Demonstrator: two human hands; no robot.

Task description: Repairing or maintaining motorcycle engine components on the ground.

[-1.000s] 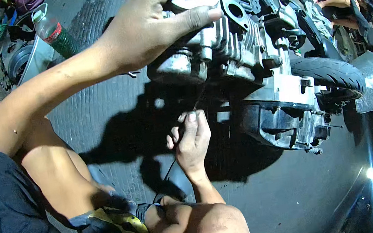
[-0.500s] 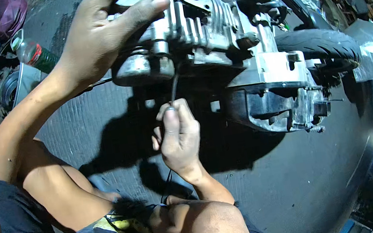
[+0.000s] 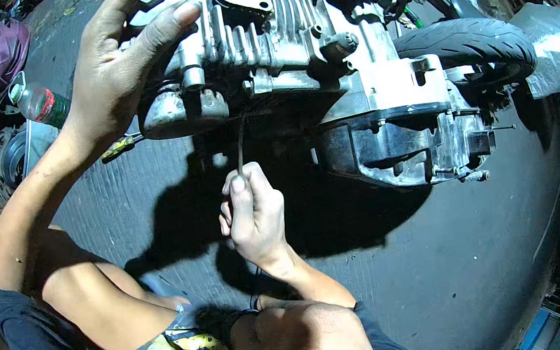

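Observation:
A grimy finned metal engine [image 3: 282, 50] with an oval flange opening fills the upper middle, a black-and-silver casing [image 3: 400, 148] below it at the right. My left hand [image 3: 117, 69] grips the engine's top left, thumb lying across it and fingertips partly out of view. Below the engine, my right hand [image 3: 253, 216] is closed on a thin metal rod [image 3: 241, 148], held upright with its upper end meeting the underside, where the tip is hard to make out. A yellow-and-black handled tool [image 3: 118, 146] lies beside my left wrist.
Left are a plastic bottle [image 3: 34, 100], a purple bag [image 3: 7, 46] and round metal parts [image 3: 13, 155]. Right are a tire [image 3: 464, 43] and a silver cover [image 3: 557, 50]. Other people's limbs show at upper right and far left; dark pavement [image 3: 452, 243] lies beneath.
My view has shifted, so the engine and my left hand appear further left. More of the rod shows above my right hand, which stays closed on it below the engine.

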